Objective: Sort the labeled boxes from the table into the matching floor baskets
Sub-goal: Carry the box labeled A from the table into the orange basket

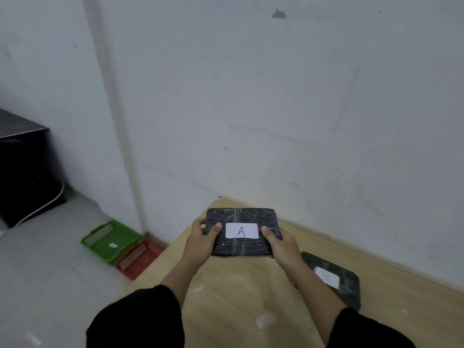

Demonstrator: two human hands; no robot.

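A black wrapped box (242, 217) with a white label reading "A" is held above the wooden table (233, 297). My left hand (202, 241) grips its left end and my right hand (278, 243) grips its right end, thumbs on top. A second black box (344, 282) with a blurred white label lies flat on the table to the right, partly behind my right forearm. On the floor at the left stand a green basket (110, 241) and a red basket (140, 257) side by side against the wall.
A white wall runs along the table's far edge. A black cabinet (22, 167) with a white cable stands at the far left on the grey floor. The table's left edge drops to the floor right beside the red basket.
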